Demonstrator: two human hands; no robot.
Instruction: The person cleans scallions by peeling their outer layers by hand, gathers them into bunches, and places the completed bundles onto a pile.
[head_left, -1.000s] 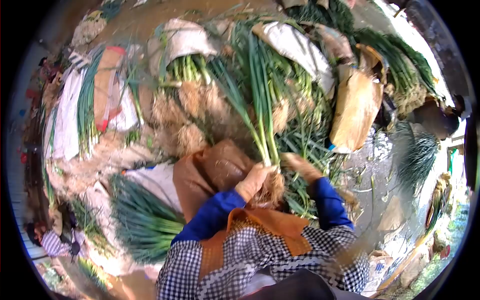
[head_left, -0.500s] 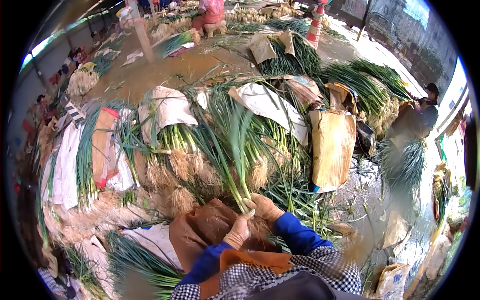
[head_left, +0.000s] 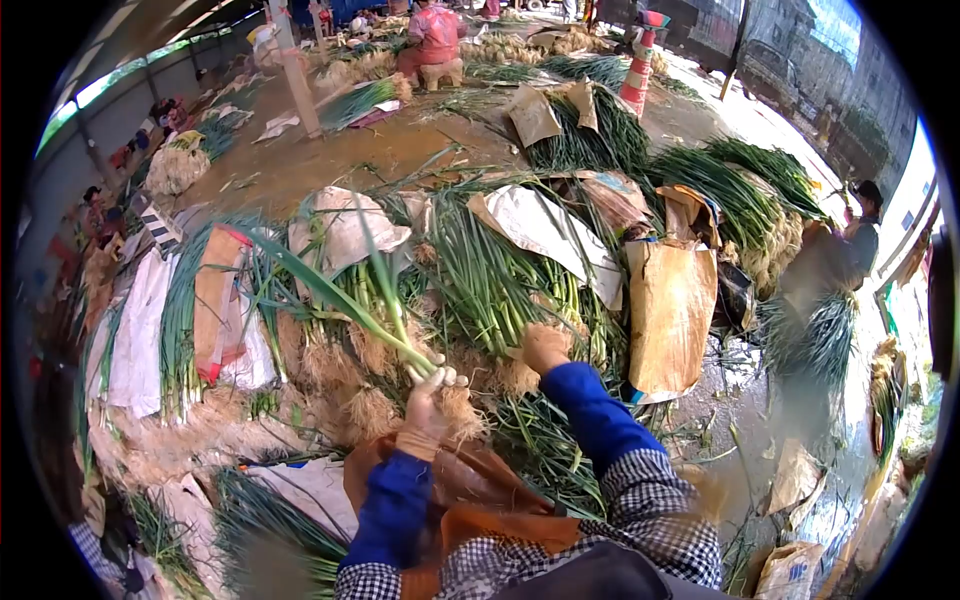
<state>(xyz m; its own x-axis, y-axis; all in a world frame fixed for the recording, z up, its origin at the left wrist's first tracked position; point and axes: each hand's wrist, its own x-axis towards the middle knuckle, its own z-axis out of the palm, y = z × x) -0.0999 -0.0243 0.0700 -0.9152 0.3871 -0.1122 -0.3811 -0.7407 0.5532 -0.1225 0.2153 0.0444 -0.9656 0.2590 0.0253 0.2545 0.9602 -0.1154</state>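
- Left hand (head_left: 425,403): closed around long green stalks with pale roots (head_left: 372,322), slanting leftward beyond the shiny brown lap sheet (head_left: 485,472).
- Right hand (head_left: 546,347): at the leafy green onion pile (head_left: 488,285); I cannot tell its grip.

- Long green-leaved scallions (head_left: 380,328) with pale stems and straw-coloured roots, gripped in the left hand (head_left: 425,398), leaves slanting up and leftward.
- Heaped green scallions (head_left: 480,275) with whitish stems, lying side by side, roots nearest, the right hand (head_left: 545,347) at their lower ends.
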